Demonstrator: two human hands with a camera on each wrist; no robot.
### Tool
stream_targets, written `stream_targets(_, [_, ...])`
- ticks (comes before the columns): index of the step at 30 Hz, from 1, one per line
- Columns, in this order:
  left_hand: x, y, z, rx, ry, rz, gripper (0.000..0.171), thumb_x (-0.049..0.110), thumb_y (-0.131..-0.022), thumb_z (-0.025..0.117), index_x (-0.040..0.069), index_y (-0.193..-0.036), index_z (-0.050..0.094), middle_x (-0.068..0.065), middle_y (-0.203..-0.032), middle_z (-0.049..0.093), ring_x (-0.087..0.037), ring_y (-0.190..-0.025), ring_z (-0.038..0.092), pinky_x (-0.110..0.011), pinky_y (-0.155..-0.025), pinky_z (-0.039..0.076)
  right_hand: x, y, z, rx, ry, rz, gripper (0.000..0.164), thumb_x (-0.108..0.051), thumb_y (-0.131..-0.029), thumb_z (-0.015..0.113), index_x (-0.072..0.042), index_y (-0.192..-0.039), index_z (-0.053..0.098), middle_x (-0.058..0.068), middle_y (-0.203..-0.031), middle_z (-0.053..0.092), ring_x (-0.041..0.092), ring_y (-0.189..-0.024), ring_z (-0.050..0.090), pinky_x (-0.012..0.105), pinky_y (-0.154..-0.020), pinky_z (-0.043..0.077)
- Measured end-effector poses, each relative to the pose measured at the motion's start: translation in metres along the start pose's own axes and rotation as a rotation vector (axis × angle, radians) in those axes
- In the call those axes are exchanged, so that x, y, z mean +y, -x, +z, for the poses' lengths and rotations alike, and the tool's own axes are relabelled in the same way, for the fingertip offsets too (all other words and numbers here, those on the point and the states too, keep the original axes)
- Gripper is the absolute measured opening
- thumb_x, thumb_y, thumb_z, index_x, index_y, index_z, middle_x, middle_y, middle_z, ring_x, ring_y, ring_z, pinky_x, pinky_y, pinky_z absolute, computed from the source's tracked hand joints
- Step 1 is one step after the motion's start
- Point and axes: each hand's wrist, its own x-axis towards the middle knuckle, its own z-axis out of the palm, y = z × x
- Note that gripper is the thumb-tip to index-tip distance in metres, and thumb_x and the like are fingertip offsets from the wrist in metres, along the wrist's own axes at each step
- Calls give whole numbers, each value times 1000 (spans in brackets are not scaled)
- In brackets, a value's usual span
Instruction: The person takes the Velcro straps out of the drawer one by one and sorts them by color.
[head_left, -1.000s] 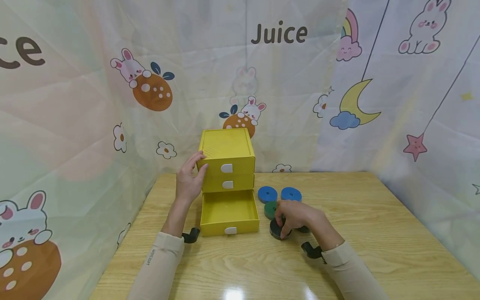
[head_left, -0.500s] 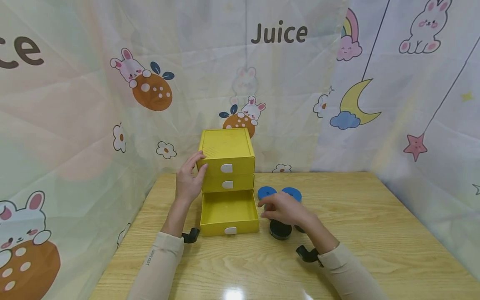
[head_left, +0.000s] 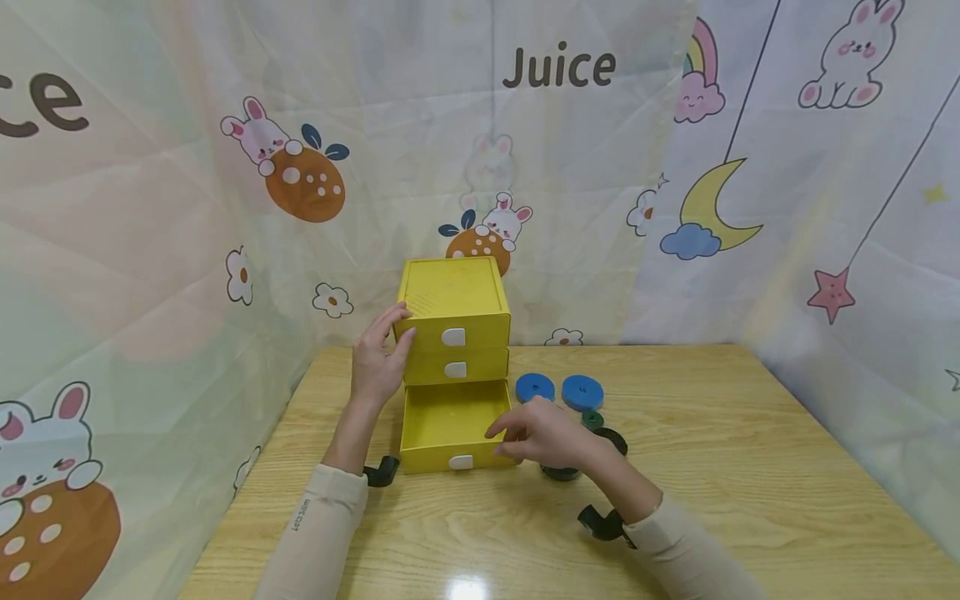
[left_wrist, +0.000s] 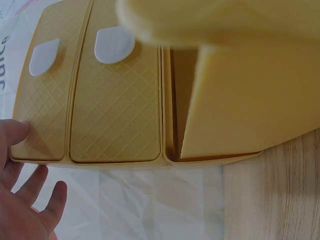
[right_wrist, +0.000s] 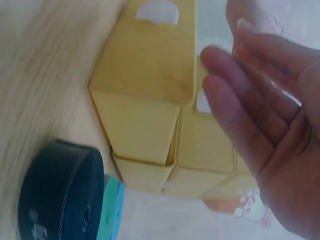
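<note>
A yellow drawer cabinet [head_left: 453,287] stands on the table with its bottom drawer [head_left: 459,456] pulled out and bare inside. The upper two drawers are closed. My left hand [head_left: 381,358] holds the cabinet's upper left corner, thumb [left_wrist: 17,131] on the front of the top drawer and fingers at the side. My right hand [head_left: 551,433] is empty, its fingers loosely bent, overlapping the right front corner of the open drawer in the head view. Behind and below it lies a thick black disc [right_wrist: 60,192] with a ribbed edge, partly hidden by the hand in the head view.
Two blue discs [head_left: 582,392] lie right of the cabinet. Nearer are a small green disc [head_left: 592,419] and a second black disc [head_left: 613,440]; another green one shows in the right wrist view. A printed cloth [head_left: 570,208] hangs behind the wooden table [head_left: 712,433].
My right hand has come off the near black disc and moved left to the open drawer's edge. The discs stay where they lay. My left hand has kept its place on the cabinet.
</note>
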Motion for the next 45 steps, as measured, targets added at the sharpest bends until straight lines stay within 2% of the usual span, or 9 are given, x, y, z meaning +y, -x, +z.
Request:
stream_targets(6, [0, 0, 0, 0, 0, -6, 22, 12, -99, 71, 9, -121, 71, -5, -144, 66, -26, -137, 59, -51, -108, 52, -12, -6, 10, -36, 155, 76, 28, -23, -97, 75, -9, -122, 77, -1, -99, 81, 2, -84, 73, 17, -71, 57])
stream_targets(11, [1, 0, 0, -1, -2, -9, 22, 14, -100, 71, 10, -122, 71, -4, -144, 65, -26, -138, 59, -52, -109, 51, -15, -12, 20, -1, 238, 91, 25, -12, -98, 71, -9, -123, 76, -3, -89, 77, 1, -61, 56, 16, -58, 46])
stream_targets(14, [1, 0, 0, -1, 2, -9, 23, 13, -100, 71, 9, -122, 71, -4, -144, 65, -26, -138, 59, -52, -110, 51, -17, -15, 26, 29, 274, 72, 25, -6, -98, 68, -10, -121, 77, -2, -86, 76, 3, -56, 46, 17, -52, 39])
stream_targets(18, [1, 0, 0, -1, -1, -9, 23, 13, -100, 71, 9, -122, 71, -4, -144, 66, -26, -137, 59, -52, -109, 51, -20, -19, 34, 34, 308, 33, 22, -3, -97, 66, -12, -113, 78, -4, -83, 73, 2, -58, 45, 15, -51, 35])
stream_targets(22, [1, 0, 0, 2, -7, -11, 23, 14, -100, 71, 9, -123, 71, -3, -144, 66, -26, -137, 60, -53, -107, 52, -22, -22, 39, 24, 326, 35, 21, -3, -96, 67, -15, -107, 79, -8, -79, 68, 3, -58, 45, 16, -51, 32])
stream_targets(27, [1, 0, 0, 1, -5, -11, 23, 14, -100, 71, 10, -122, 71, -3, -144, 66, -26, -137, 60, -53, -106, 53, -25, -26, 43, 22, 340, 58, 19, -6, -95, 72, -19, -106, 82, -10, -86, 74, 3, -62, 51, 15, -54, 40])
stream_targets(33, [0, 0, 1, 1, -8, -10, 23, 13, -100, 71, 9, -122, 71, -3, -144, 66, -27, -137, 60, -53, -105, 53, -24, -32, 50, 34, 363, 54, 18, -3, -93, 71, -19, -94, 81, -12, -71, 63, 4, -57, 45, 16, -50, 32])
stream_targets(40, [2, 0, 0, -1, 0, -15, 22, 13, -100, 71, 10, -122, 72, -2, -145, 65, -26, -137, 59, -53, -105, 53, -24, -37, 57, 38, 425, 110, 15, -7, -92, 75, -18, -82, 79, -12, -63, 55, 5, -56, 42, 18, -50, 32])
stream_targets(45, [1, 1, 1, 1, -4, -13, 22, 14, -100, 71, 11, -122, 72, -2, -145, 65, -26, -137, 60, -53, -104, 53, -23, -40, 63, 43, 459, 148, 14, -11, -94, 74, -19, -84, 80, -12, -62, 53, 5, -55, 41, 19, -47, 32])
